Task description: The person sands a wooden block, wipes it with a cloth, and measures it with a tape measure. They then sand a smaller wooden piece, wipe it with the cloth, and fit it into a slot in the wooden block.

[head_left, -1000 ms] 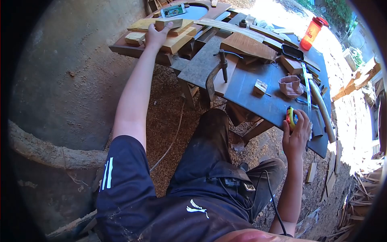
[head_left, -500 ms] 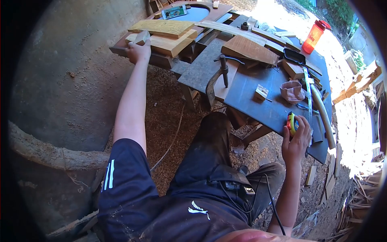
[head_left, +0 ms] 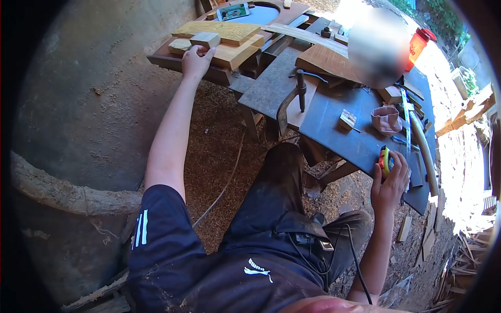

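My left hand (head_left: 197, 62) is closed on a small wooden block (head_left: 205, 39), held just above the near edge of the stacked boards. Beside it on the left lies a second small block (head_left: 180, 46). The stack has a yellowish board (head_left: 222, 31) on top and a thicker pale board (head_left: 237, 53) under it. Toward the right end of the bench, my right hand (head_left: 390, 182) has its fingers around a yellow-green tape measure (head_left: 385, 160), which is at the bench edge.
The dark bench top (head_left: 334, 117) bears a clamp (head_left: 300, 91), a small wood block (head_left: 348, 119), a cloth pouch (head_left: 386, 121), a metal ruler (head_left: 406, 117) and a curved wooden handle (head_left: 424, 148). Farther back are a phone (head_left: 233, 11) and a red bottle (head_left: 417, 48). A blurred patch hides some of the bench.
My left hand has moved right along the stack and turned the block, exposing the second block. My right hand stays at the tape measure. The whole view has shifted slightly.
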The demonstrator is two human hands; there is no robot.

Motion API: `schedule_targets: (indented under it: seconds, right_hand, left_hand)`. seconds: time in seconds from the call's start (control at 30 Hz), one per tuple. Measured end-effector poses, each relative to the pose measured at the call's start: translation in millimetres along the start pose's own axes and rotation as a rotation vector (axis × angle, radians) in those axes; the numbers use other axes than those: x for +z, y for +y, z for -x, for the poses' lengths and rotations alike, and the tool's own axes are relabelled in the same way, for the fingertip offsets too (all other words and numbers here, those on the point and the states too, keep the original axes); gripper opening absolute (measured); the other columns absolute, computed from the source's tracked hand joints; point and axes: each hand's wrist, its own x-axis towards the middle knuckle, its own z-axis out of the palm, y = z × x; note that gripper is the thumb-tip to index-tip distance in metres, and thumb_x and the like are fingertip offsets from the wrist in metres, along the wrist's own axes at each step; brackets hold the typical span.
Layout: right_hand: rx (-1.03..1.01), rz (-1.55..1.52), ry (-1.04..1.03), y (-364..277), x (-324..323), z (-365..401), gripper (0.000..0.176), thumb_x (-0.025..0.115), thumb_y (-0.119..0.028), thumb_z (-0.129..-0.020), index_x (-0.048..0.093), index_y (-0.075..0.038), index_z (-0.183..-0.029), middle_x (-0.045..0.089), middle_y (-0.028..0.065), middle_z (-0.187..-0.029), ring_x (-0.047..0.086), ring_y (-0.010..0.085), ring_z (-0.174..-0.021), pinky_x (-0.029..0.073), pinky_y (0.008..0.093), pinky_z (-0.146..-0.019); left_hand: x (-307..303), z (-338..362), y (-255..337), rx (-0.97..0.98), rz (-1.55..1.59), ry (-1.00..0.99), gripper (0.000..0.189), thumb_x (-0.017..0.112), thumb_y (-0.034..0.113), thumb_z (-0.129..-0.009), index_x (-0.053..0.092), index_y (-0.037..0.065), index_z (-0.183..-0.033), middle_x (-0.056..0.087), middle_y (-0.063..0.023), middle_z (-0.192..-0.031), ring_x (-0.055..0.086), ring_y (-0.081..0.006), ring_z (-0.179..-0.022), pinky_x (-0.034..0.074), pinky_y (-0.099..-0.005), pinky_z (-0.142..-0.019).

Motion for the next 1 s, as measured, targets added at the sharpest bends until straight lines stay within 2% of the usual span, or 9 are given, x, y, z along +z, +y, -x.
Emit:
schedule_targets:
  seconds: [0.17,0.23,0.3,0.43,0.53,0.73,0.83,0.9,1.0]
  right_hand:
    - [-0.056,-0.048,0.066,5.2,3.7,-1.5,0.045,0.068,-0.027,-0.092,0.056,-0.006,-0.130,0.059,0.0186,-0.125,0.056,0.0411,-0.114,0.040,0.0491,-0.097]
    - [0.010,-0.021,0.010,-0.9,-2.9,-2.9,0.044,0.068,-0.028,-0.091,0.055,-0.008,-0.128,0.058,0.0161,-0.125,0.056,0.0386,-0.112,0.041,0.0484,-0.095]
    - [0.020,0.004,0.022,1.3,-2.3,-0.9,0.045,0.069,-0.029,-0.091,0.054,-0.010,-0.128,0.057,0.0132,-0.126,0.056,0.0360,-0.112,0.041,0.0477,-0.094]
    - [0.046,-0.018,0.006,4.0,-1.4,0.8,0.047,0.069,-0.031,-0.091,0.053,-0.013,-0.131,0.056,0.0108,-0.128,0.055,0.0343,-0.115,0.040,0.0471,-0.095]
    - [0.053,-0.027,-0.010,5.0,-1.9,1.1,0.048,0.069,-0.031,-0.090,0.053,-0.013,-0.132,0.055,0.0096,-0.128,0.054,0.0339,-0.115,0.040,0.0467,-0.096]
    - [-0.006,-0.175,-0.050,11.4,-15.8,-7.9,0.052,0.074,-0.019,-0.084,0.052,-0.012,-0.131,0.057,0.0102,-0.129,0.052,0.0341,-0.114,0.039,0.0460,-0.097]
    - [-0.037,-0.131,0.041,31.1,-24.0,-29.6,0.052,0.075,-0.018,-0.084,0.053,-0.012,-0.130,0.058,0.0114,-0.126,0.052,0.0355,-0.113,0.039,0.0466,-0.097]
    - [0.007,-0.136,0.048,50.3,-30.4,-52.2,0.049,0.075,-0.018,-0.084,0.055,-0.010,-0.127,0.061,0.0141,-0.120,0.053,0.0377,-0.110,0.042,0.0472,-0.097]
    - [0.132,-0.156,0.014,97.0,-27.9,-85.8,0.050,0.074,-0.023,-0.090,0.052,-0.006,-0.131,0.063,0.0192,-0.121,0.062,0.0344,-0.110,0.048,0.0444,-0.095]
  left_hand:
    - [7.0,37.7,16.2,0.198,0.082,0.182,0.034,0.071,0.037,-0.090,0.072,0.007,-0.105,0.071,-0.0139,-0.096,0.067,-0.0244,-0.091,0.053,-0.0383,-0.085]
    - [8.2,65.7,34.6,0.347,0.243,0.323,0.028,0.065,0.032,-0.096,0.073,0.005,-0.101,0.069,-0.0120,-0.084,0.067,-0.0230,-0.079,0.053,-0.0344,-0.078]
    - [-6.7,121.0,79.6,0.169,0.496,0.220,0.036,0.056,0.033,-0.103,0.070,0.003,-0.091,0.066,-0.0093,-0.072,0.063,-0.0193,-0.066,0.050,-0.0315,-0.065]
    - [-17.7,206.4,112.1,0.152,0.478,0.069,0.062,0.039,0.042,-0.110,0.048,0.004,-0.062,0.046,-0.0015,-0.056,0.044,-0.0113,-0.053,0.034,-0.0278,-0.054]
    - [-10.3,246.0,117.2,0.176,0.755,-0.104,0.063,0.037,0.041,-0.110,0.043,0.004,-0.059,0.041,-0.0010,-0.055,0.041,-0.0116,-0.051,0.030,-0.0293,-0.052]
    - [9.4,298.7,146.3,0.475,0.804,-0.114,0.052,0.048,0.028,-0.105,0.039,0.003,-0.060,0.035,-0.0059,-0.054,0.038,-0.0194,-0.047,0.027,-0.0357,-0.048]
    - [22.1,329.3,156.0,0.485,0.811,-0.251,0.054,0.046,0.032,-0.105,0.039,0.004,-0.059,0.040,-0.0054,-0.056,0.041,-0.0174,-0.048,0.028,-0.0349,-0.048]
    - [46.0,352.8,145.8,0.590,0.736,-0.301,0.049,0.050,0.026,-0.103,0.041,0.004,-0.060,0.040,-0.0093,-0.057,0.042,-0.0231,-0.048,0.031,-0.0372,-0.048]
    - [79.6,388.7,138.1,0.465,0.700,-0.475,0.045,0.055,0.024,-0.101,0.045,0.003,-0.062,0.043,-0.0135,-0.059,0.047,-0.0320,-0.052,0.035,-0.0423,-0.050]
